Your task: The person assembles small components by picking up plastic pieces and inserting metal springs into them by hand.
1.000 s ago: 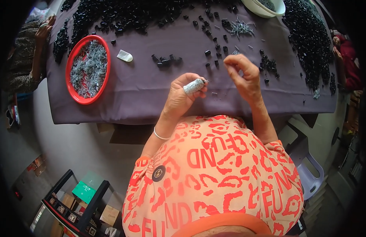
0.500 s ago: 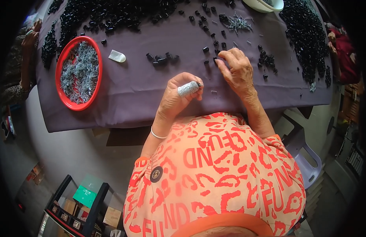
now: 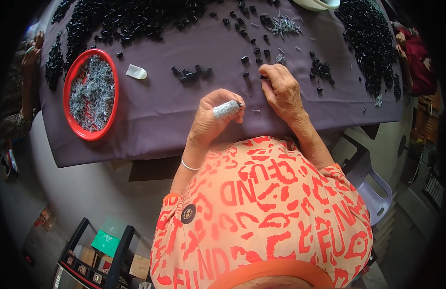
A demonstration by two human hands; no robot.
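My left hand is closed, with a silvery wrap around its thumb. Thin metal pins stick out from between its thumb and fingers. To its right, my right hand pinches a small black plastic part between thumb and forefinger, most of it hidden by the fingertips. A single grey pin lies on the cloth between the hands. Beyond my left hand rests a small cluster of black parts. Several loose black parts are scattered just past my right hand.
A red oval basket full of grey pins stands at the left, near a whitish finger cover. Heaps of black parts cover the far left and right of the purple-grey cloth. A pale bowl sits far right; other people's hands show at the sides.
My right hand has drawn back slightly toward me with the black part in its fingertips, uncovering some grey pins beyond it. My left hand stays nearly still. The whole view has shifted slightly.
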